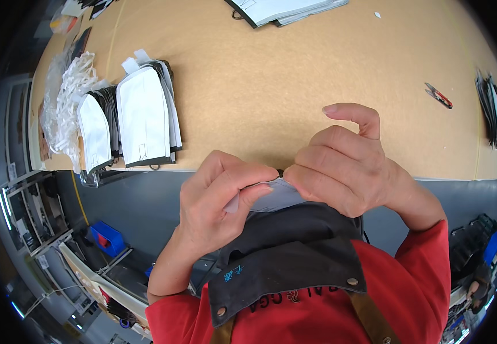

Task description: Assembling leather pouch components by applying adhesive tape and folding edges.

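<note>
Close to my body, just off the table's near edge, my two hands hold a light grey fabric piece (278,198) with a dark upper edge. My left hand (214,200) pinches its left end between thumb and fingers, and a small pale tab (232,204) shows beneath them. My right hand (343,166) is closed on the right end, its fingers curled while one finger is raised and bent away from the piece. Between the two grips, a short stretch of dark edge is visible. The fingers hide much of the piece.
At left on the tan table (248,86) stand stacked white panels with black edging (142,117), beside tangled white strips (73,103). More panels (286,10) lie at the far edge. Red-handled thread snips (439,96) and another panel bundle (494,109) are on the right.
</note>
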Available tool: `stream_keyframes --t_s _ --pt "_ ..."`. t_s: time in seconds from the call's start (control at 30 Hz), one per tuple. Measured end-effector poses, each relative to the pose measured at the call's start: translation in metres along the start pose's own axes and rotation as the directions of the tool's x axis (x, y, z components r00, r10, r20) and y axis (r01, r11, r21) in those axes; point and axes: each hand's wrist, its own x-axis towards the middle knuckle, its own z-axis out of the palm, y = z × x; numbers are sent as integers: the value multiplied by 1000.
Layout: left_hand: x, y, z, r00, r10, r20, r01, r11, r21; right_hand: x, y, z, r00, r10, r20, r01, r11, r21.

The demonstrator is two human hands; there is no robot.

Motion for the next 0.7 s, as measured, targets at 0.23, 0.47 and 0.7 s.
stream_keyframes --t_s 0.23,0.47,0.7 --pt "-1 1 1 999 -40 31 41 999 -17 -2 2 4 998 -30 -53 31 999 13" --pt "2 0 0 1000 22 -11 -23 999 -27 -5 0 1 1000 5 -10 -5 998 65" --pt "-4 -7 -3 999 19 -39 -22 997 -69 -16 -5 -5 925 331 186 -379 838 393"
